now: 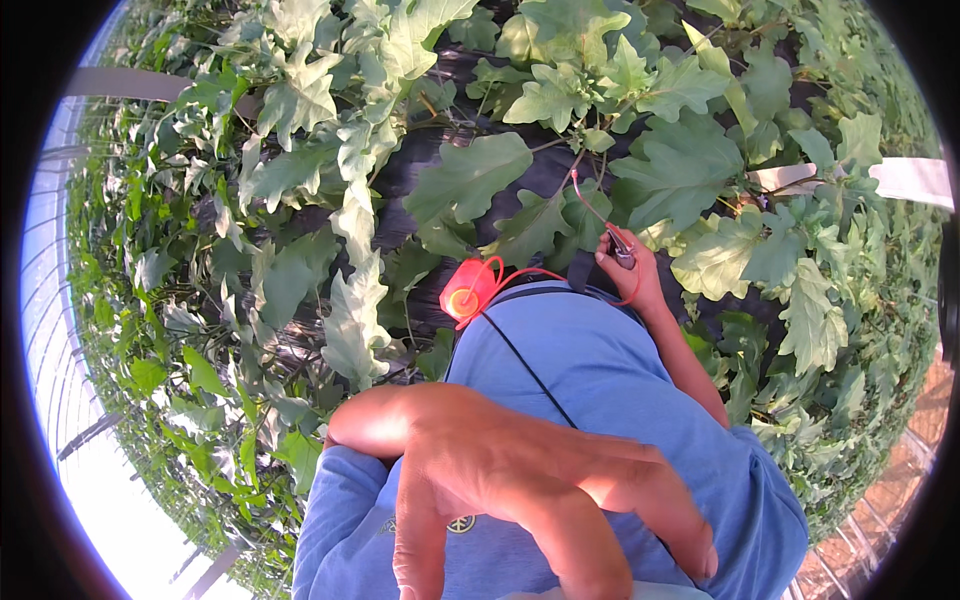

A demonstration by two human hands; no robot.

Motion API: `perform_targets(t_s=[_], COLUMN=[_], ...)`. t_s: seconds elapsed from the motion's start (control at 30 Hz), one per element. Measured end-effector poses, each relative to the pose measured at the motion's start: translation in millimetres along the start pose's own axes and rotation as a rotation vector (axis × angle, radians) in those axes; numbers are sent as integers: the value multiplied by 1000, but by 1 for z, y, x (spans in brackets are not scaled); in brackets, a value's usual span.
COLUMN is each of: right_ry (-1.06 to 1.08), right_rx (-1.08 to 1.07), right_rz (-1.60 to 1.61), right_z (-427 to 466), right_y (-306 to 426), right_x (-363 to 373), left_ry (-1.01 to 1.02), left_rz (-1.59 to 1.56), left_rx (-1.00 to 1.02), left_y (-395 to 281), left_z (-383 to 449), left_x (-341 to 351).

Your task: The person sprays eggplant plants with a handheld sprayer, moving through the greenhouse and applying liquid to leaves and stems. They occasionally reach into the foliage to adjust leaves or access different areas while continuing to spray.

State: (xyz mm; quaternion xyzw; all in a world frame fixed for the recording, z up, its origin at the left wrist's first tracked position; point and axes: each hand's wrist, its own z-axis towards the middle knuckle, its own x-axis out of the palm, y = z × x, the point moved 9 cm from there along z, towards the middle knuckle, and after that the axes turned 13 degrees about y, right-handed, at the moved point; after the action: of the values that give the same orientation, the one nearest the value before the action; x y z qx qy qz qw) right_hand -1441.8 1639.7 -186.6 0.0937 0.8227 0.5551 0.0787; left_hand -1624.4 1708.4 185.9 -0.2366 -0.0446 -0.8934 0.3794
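My left hand (502,465) is raised close to the camera, fingers spread and bent, holding nothing. It covers part of the blue shirt (570,352) on my torso. My right hand (630,270) grips a small hand tool (622,247) with a dark handle. A thin red tube (589,202) runs from the tool, its tip close to a stem of an eggplant plant (585,90). Another loop of red tubing (532,271) reaches from a red bottle (469,289) with an orange-yellow cap at my waist. Some of the tubing passes behind my right hand.
Broad lobed eggplant leaves (472,176) crowd both sides. Dark plastic mulch (397,172) shows between them. Pale straps or bands (911,180) cross the foliage at the right and upper left (127,84). Greenhouse framing (90,435) curves along the left rim.
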Motion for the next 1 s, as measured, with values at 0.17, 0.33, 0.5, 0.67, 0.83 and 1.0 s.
perform_targets(t_s=[0.17, 0.33, 0.5, 0.67, 0.83, 1.0], right_ry=[-95, -156, -172, 0, 127, 175], right_rx=[22, 26, 38, -125, -569, -580], right_rz=[-9, 2, 87, 51, -450, -214], right_z=[-9, -8, 19, 46, 74, 108], right_y=[-1, -9, 2, 79, 167, 101], right_x=[23, 14, 7, 14, 30, -4], left_ry=[-22, -76, -223, -731, -1146, -1410], left_rz=[18, 3, -6, 792, 320, 329], left_rx=[6, -14, -500, -1436, -1334, -1154], left_y=[-30, -27, -16, -38, -6, -20], left_z=[-3, 10, 6, -113, -170, -191], left_x=[-6, -18, -66, -177, -226, -250])
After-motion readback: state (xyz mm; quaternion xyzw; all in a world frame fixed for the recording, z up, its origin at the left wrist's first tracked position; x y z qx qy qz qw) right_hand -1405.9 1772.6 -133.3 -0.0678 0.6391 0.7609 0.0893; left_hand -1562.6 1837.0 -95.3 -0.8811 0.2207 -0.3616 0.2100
